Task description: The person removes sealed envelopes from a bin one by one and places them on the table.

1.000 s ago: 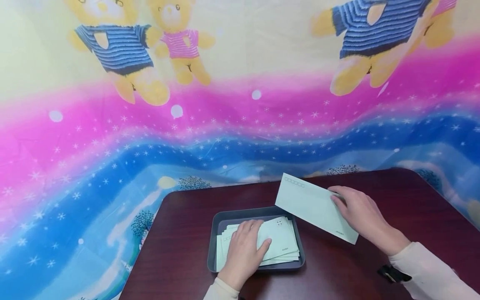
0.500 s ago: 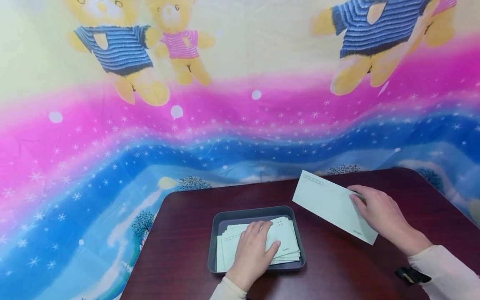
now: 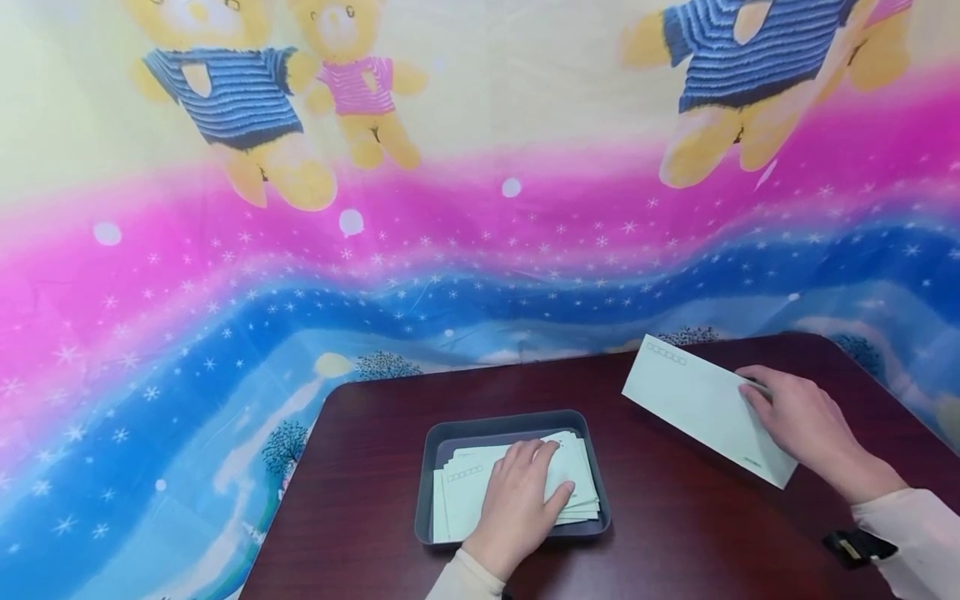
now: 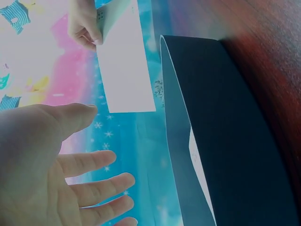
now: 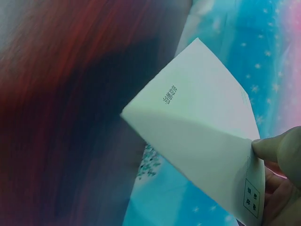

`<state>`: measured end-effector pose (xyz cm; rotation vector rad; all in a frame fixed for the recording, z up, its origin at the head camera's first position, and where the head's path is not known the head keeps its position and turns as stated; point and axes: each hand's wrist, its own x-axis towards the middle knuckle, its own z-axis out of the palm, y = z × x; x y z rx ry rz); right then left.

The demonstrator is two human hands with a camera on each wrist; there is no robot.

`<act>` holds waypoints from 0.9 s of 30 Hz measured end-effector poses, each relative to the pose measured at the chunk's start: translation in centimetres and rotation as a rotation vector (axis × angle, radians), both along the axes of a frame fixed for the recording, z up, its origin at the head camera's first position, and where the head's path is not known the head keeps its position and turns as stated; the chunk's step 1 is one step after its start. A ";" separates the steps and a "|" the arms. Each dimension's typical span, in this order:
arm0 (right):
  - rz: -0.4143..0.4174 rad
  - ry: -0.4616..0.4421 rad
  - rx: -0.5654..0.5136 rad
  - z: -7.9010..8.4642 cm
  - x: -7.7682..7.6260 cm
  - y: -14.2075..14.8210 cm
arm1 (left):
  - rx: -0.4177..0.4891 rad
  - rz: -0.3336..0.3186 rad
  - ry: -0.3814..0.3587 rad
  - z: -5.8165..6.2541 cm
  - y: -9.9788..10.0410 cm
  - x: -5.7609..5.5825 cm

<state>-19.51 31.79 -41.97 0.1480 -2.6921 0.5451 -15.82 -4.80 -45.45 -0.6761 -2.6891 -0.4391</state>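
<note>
My right hand (image 3: 813, 417) pinches a pale envelope (image 3: 697, 400) by its upper long edge, thumb on the near face. The envelope is tilted above the right part of the table, a row of small printed boxes at its upper left corner. In the right wrist view, the thumb (image 5: 273, 147) presses near the stamp box of the envelope (image 5: 197, 136). My left hand (image 3: 521, 504) is over a dark grey tray (image 3: 480, 423) holding several fanned pale envelopes (image 3: 461, 500). In the left wrist view, that hand (image 4: 61, 169) has its fingers spread and nothing between them.
The dark reddish-brown table (image 3: 360, 475) has rounded far corners. Behind it hangs a cloth (image 3: 480, 208) printed with teddy bears and snowflakes. The tray's raised wall (image 4: 221, 117) stands close to my left hand.
My right hand has carried the envelope to the right, away from the tray. My left hand has shifted slightly right over the envelopes in the tray.
</note>
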 end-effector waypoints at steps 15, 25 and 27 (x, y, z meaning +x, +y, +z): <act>0.000 -0.037 -0.011 -2.2 -0.7 3.1 | -0.019 -0.027 -0.005 0.2 1.4 0.3; -0.027 -0.126 0.011 -3.7 -0.5 4.9 | -0.043 -0.056 0.032 -0.4 2.3 0.6; -0.036 -0.145 0.018 -3.9 -0.5 5.1 | -0.058 -0.060 0.035 -0.6 2.5 0.6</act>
